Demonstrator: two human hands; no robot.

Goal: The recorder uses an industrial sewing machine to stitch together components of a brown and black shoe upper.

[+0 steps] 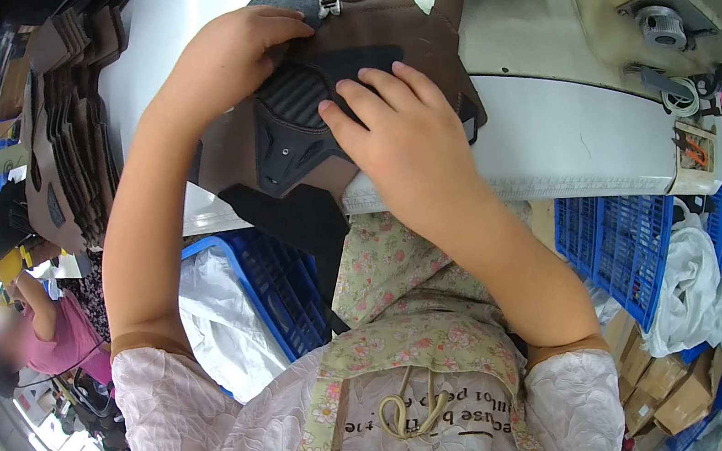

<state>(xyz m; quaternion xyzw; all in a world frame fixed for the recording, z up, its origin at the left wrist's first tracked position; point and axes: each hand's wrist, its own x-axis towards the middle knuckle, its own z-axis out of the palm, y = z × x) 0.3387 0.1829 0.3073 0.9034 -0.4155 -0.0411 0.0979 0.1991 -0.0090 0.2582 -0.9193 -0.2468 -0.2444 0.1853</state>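
Observation:
A brown leather-like panel [229, 147] with black parts sewn on lies under the sewing machine's presser foot [328, 1]. Its middle carries a ribbed black pad [292, 94], and a black flap [288, 215] hangs over the table's front edge. My left hand [227, 59] is closed at the panel's left edge, fingers bent and together, their tips just below the presser foot beside a grey piece [289, 3]. Spread out flat, the fingers of my right hand [402, 130] rest on the black part, right of the ribbed pad.
The white machine table [567, 135] extends right. Stacked brown panels [70, 129] hang at its left. A blue basket [277, 297] with white cloth sits below; another blue basket [621, 248] stands right, near cardboard boxes [673, 399]. Another person in a pink top [68, 337] is at the lower left.

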